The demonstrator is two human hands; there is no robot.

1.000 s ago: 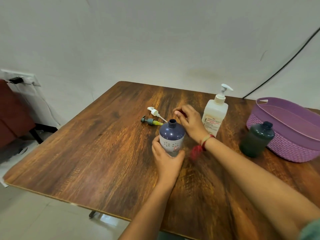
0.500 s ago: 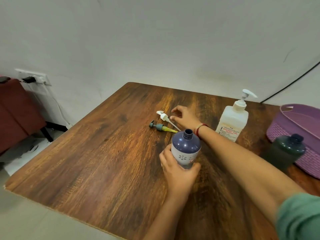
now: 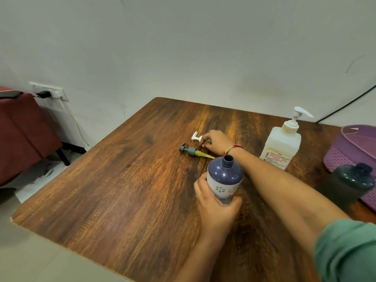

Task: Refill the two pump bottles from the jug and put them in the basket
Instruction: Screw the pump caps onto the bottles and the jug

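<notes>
The right grip (image 3: 215,142), beside the white pump (image 3: 195,137) half a second earlier, now pinches its collar on the bench (image 3: 122,190), while the left grip (image 3: 215,206) stays clenched round the upright, uncapped purple bottle (image 3: 224,176).

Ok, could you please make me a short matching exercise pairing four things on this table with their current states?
Things: 1 blue bottle; 2 white bottle; 3 grey pump; 4 basket.
States: A lies flat on the table; B purple, at the right edge; C pump fitted on top; D uncapped, held by the left hand.
Pairs: 1-D, 2-C, 3-A, 4-B.
</notes>
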